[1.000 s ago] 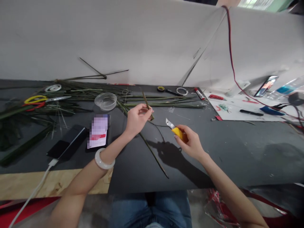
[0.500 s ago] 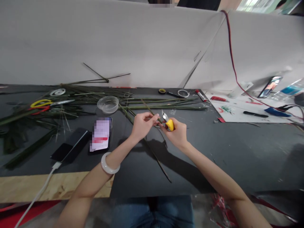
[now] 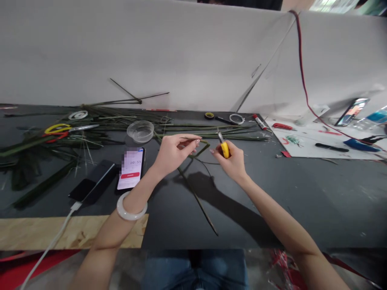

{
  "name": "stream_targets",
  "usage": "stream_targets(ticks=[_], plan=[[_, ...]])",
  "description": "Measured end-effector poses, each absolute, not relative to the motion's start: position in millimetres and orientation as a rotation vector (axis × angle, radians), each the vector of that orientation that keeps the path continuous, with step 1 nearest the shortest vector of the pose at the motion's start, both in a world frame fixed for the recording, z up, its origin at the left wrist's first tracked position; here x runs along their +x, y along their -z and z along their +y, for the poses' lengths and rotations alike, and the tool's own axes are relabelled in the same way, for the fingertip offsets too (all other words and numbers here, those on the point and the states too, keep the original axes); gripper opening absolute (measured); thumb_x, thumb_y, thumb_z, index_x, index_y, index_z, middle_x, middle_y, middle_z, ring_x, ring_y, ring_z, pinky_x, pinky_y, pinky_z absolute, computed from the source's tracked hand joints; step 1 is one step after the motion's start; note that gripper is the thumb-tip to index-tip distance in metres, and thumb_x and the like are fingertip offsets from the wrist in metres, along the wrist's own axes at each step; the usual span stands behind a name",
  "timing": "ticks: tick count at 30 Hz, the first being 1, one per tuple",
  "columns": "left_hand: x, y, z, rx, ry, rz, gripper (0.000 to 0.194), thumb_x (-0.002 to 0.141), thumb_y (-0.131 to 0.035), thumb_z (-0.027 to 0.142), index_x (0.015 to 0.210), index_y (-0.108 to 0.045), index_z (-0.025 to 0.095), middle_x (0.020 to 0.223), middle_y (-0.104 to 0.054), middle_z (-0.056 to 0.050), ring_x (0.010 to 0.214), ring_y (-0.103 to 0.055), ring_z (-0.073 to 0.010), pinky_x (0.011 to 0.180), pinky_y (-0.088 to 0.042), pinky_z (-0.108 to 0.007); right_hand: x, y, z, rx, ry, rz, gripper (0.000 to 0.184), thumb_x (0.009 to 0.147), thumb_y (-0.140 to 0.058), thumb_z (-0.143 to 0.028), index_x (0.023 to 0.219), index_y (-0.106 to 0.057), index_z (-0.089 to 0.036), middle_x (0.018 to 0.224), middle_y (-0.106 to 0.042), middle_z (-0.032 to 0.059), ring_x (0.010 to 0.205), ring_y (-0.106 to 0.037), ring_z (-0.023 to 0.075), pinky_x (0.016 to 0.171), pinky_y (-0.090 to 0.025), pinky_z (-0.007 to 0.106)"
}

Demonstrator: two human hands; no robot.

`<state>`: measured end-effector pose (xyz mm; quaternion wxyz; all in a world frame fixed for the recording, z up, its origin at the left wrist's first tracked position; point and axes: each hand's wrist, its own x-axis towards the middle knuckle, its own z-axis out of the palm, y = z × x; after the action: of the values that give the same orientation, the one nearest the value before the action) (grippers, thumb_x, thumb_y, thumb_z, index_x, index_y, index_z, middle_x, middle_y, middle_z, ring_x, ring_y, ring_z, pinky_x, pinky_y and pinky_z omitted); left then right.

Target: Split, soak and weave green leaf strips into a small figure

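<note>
Your left hand (image 3: 174, 153) pinches the green leaf strip (image 3: 199, 151) between thumb and fingertips, its long axis slanting down toward you; your right hand (image 3: 232, 162), just beside its bend, pinches the yellow utility knife (image 3: 224, 150).

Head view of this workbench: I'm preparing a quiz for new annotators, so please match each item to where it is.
Items:
1. Yellow-handled utility knife
2. White bangle
3. Clear plastic bowl
4. Scissors with yellow and red handles

Places:
A. Lying on the green stalks at the left of the table
B. Held in the right hand
C. On the table just beyond the phone
D. Around the left wrist

Pairs: 1-B, 2-D, 3-C, 4-A
</note>
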<state>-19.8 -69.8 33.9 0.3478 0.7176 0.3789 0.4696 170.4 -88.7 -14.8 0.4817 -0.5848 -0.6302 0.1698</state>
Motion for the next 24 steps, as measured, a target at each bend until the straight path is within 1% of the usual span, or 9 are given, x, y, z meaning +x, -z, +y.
stream_targets(ticks=[5, 8, 10, 12, 14, 16, 18, 20, 24], plan=[[-39.3, -60.0, -99.0, 2.484, -1.649, 1.053, 0.018, 0.088, -0.056, 0.019, 0.099, -0.071, 0.018, 0.092, -0.072, -0.004, 0.083, -0.068, -0.0142, 0.078, -0.055, -0.026, 211.4, 42.4, -78.4, -1.545, -0.509, -1.599, 0.034, 0.079, -0.053, -0.045, 0.099, -0.047, -0.019, 0.065, -0.054, -0.0025, 0.052, -0.04, 0.0111, 0.053, -0.033, 0.024], [-46.1, -72.9, -124.0, 2.863, -1.801, 0.987, 0.026, 0.087, -0.057, 0.011, 0.111, -0.065, 0.017, 0.102, -0.069, -0.005, 0.096, -0.065, -0.016, 0.085, -0.053, -0.028, 233.6, 62.1, -71.3, -1.742, -0.403, -1.721, 0.032, 0.079, -0.051, -0.038, 0.103, -0.05, -0.016, 0.076, -0.062, 0.0053, 0.06, -0.051, 0.0165, 0.058, -0.035, 0.026], [-43.5, -74.0, -135.0, 3.056, -1.755, 0.859, 0.025, 0.085, -0.059, 0.009, 0.11, -0.063, 0.014, 0.102, -0.067, -0.006, 0.099, -0.064, -0.0169, 0.087, -0.054, -0.029, 237.5, 70.8, -70.3, -1.896, -0.345, -1.808, 0.031, 0.08, -0.051, -0.037, 0.101, -0.054, -0.015, 0.078, -0.064, 0.0085, 0.066, -0.056, 0.0199, 0.058, -0.035, 0.027], [-34.9, -65.9, -140.3, 3.207, -1.477, 0.771, 0.02, 0.085, -0.059, 0.008, 0.104, -0.063, 0.009, 0.096, -0.067, -0.008, 0.093, -0.064, -0.018, 0.082, -0.055, -0.03, 231.5, 74.6, -72.5, -2.0, -0.363, -1.902, 0.033, 0.081, -0.053, -0.045, 0.095, -0.057, -0.015, 0.074, -0.064, 0.0081, 0.067, -0.058, 0.0209, 0.058, -0.035, 0.026], [-22.9, -48.8, -143.5, 3.304, -1.053, 0.847, 0.016, 0.085, -0.055, 0.006, 0.099, -0.064, 0.007, 0.088, -0.068, -0.008, 0.085, -0.064, -0.0187, 0.074, -0.056, -0.029, 218.5, 74.1, -75.8, -2.048, -0.406, -2.005, 0.039, 0.081, -0.054, -0.054, 0.088, -0.059, -0.016, 0.072, -0.065, 0.0073, 0.068, -0.06, 0.0205, 0.057, -0.034, 0.025], [-11.0, -26.0, -148.8, 3.327, -0.583, 0.902, 0.014, 0.083, -0.055, 0.005, 0.092, -0.066, 0.007, 0.082, -0.067, -0.008, 0.078, -0.064, -0.0196, 0.061, -0.054, -0.028, 203.6, 71.6, -77.4, -2.083, -0.416, -2.109, 0.041, 0.081, -0.053, -0.056, 0.087, -0.061, -0.016, 0.076, -0.068, 0.0078, 0.071, -0.062, 0.0206, 0.056, -0.035, 0.025], [-2.1, -3.2, -157.3, 3.267, -0.19, 0.863, 0.01, 0.081, -0.057, 0.006, 0.082, -0.066, 0.01, 0.076, -0.065, -0.006, 0.074, -0.063, -0.0201, 0.054, -0.05, -0.028, 191.2, 69.0, -76.0, -2.114, -0.401, -2.195, 0.037, 0.083, -0.053, -0.052, 0.091, -0.062, -0.016, 0.082, -0.07, 0.0088, 0.076, -0.064, 0.0214, 0.056, -0.036, 0.025], [3.2, 14.3, -167.0, 3.201, 0.063, 0.811, 0.011, 0.081, -0.057, 0.006, 0.079, -0.066, 0.011, 0.075, -0.064, -0.006, 0.074, -0.062, -0.0209, 0.053, -0.047, -0.028, 183.0, 67.3, -72.4, -2.125, -0.389, -2.245, 0.03, 0.086, -0.051, -0.043, 0.092, -0.064, -0.016, 0.087, -0.071, 0.0099, 0.079, -0.065, 0.022, 0.058, -0.038, 0.025], [9.0, 29.3, -180.8, 3.127, 0.251, 0.729, 0.013, 0.083, -0.053, 0.006, 0.079, -0.064, 0.011, 0.075, -0.062, -0.007, 0.074, -0.061, -0.0208, 0.05, -0.041, -0.027, 173.2, 66.3, -67.3, -2.132, -0.346, -2.349, 0.025, 0.087, -0.047, -0.028, 0.093, -0.066, -0.014, 0.091, -0.071, 0.0138, 0.082, -0.067, 0.0247, 0.063, -0.042, 0.027]])
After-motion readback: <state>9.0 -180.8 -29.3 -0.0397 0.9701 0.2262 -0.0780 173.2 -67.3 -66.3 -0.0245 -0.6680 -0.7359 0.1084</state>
